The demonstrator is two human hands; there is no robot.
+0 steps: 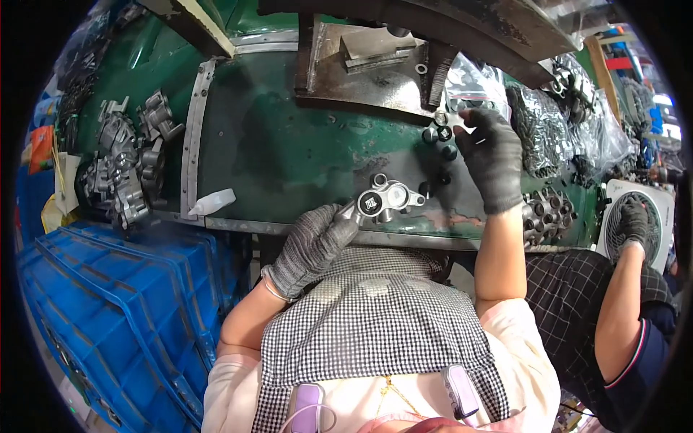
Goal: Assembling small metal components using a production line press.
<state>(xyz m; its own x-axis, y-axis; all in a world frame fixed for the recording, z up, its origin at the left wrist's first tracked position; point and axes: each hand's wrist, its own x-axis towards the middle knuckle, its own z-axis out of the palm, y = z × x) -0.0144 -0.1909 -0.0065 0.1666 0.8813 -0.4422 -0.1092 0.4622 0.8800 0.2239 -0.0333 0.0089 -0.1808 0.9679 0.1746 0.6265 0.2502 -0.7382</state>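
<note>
My left hand point(312, 244), in a dark grey knit glove, grips the near-left end of a silver metal casting point(396, 196) close to the bench's front edge. The casting has round openings, and a black disc point(370, 203) sits in the left one. My right hand point(494, 160), gloved alike, hovers farther right with thumb and forefinger apart. Nothing shows between those fingertips. Just left of them lie a small metal ring point(442, 117) and several black caps point(445, 133), strung out in a loose line toward the casting.
A steel fixture point(361, 79) rises at the back. Silver castings point(119, 162) are heaped at left, near a white squeeze bottle point(214, 202). Bagged dark parts point(538, 133) and more castings point(548, 215) lie right. Blue crates point(130, 289) stand lower left; a co-worker's gloved hand point(634, 222) is by a fan point(653, 238).
</note>
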